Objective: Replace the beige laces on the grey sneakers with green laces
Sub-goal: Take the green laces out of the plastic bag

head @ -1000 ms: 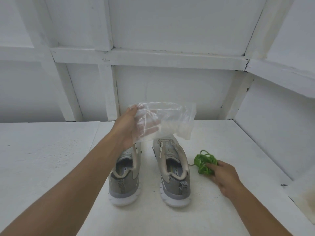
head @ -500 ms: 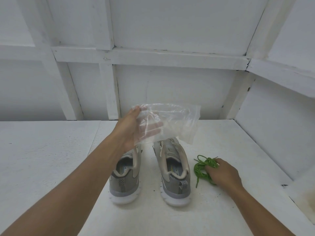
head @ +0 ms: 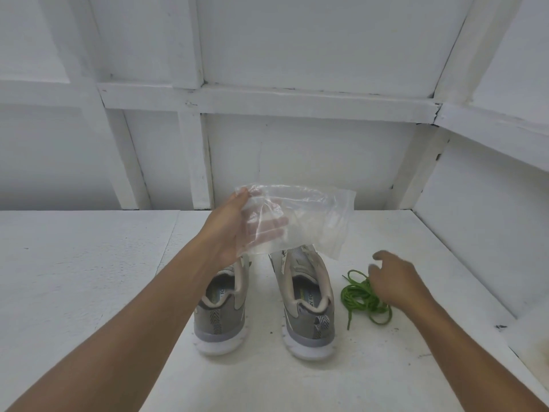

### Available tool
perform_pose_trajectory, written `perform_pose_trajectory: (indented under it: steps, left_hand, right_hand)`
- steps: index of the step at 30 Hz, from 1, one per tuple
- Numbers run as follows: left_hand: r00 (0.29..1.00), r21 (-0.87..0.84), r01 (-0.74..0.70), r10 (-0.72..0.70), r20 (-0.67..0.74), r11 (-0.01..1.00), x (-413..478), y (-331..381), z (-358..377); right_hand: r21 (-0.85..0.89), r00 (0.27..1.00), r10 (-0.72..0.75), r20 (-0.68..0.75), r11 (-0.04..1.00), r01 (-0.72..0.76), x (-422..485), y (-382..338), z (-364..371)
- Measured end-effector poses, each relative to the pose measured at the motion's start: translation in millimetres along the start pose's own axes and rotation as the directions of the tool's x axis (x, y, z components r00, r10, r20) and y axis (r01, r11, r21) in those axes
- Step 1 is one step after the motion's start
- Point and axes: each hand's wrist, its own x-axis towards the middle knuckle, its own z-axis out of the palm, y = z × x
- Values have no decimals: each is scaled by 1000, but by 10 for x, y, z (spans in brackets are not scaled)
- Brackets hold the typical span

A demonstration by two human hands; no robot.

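Note:
Two grey sneakers stand side by side on the white table, heels toward me: the left sneaker [head: 221,316] and the right sneaker [head: 307,307]. Their fronts and beige laces are mostly hidden behind a clear plastic bag [head: 312,218], which my left hand [head: 228,230] holds up above them. A tangled bundle of green laces [head: 358,295] lies on the table just right of the right sneaker. My right hand [head: 398,281] hovers over the laces' right side with fingers loosely spread, holding nothing.
The white table [head: 89,278] meets a white panelled wall [head: 297,159] at the back and a side wall at the right. A small dark mark [head: 500,326] sits near the table's right edge.
My right hand has let go of the green laces and lifted slightly; the laces now lie spread on the table. My left hand keeps holding the bag in about the same place.

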Motion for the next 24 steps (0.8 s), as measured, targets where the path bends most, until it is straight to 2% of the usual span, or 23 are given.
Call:
perform_pose_trajectory:
  steps: [1,2,3,4,5,6,9,13,17,21,24]
  left_hand:
    - [1000,-2,-3,3,-5,1000,-5,3,0]
    - [1000,-4,-7,7,-9,1000,-5,8,-2]
    - [1000,-7,-13,13,-14,1000,-5,14,-10]
    - [1000,-12,-17,17,-17,1000,-7,22,-17]
    - [1000,-16,-20,20,-17,1000,-9,31,-21]
    - [1000,-17,-25,25,-11,1000,-14,44,-22]
    - [999,7,-48,48,-14,999,-17,86,-48]
    - [998,32,-30,31,-46,999,-52,129,-143]
    - [977,350,30,47,-209,936,-115,9,-166]
    - [927,584,-50,255,-275,810,-84,-128,-131]
    - [842,763,-152,487,-233,628,-53,-102,-184]
  right_hand:
    - [144,997,-48,-68,988,57,-3,-71,-76]
    - [349,989,-79,-124,930,118,-20,-158,-152]
    - [582,989,-95,-114,800,144,-69,-272,-225]
    - [788,990,-132,-41,605,114,-138,-392,-286]
    - [900,982,-186,42,434,44,-191,-476,-321]
    - [934,965,-241,103,358,-10,-234,-543,-332]
    - [933,937,-308,166,357,-48,-324,-674,-262]
    - [953,982,-182,44,304,13,-306,-707,-189]
    - [955,991,-134,17,296,24,-272,-709,-164]
    - [959,993,-117,18,284,16,-291,-760,-127]
    - [957,994,-111,7,288,25,-295,-759,-170]
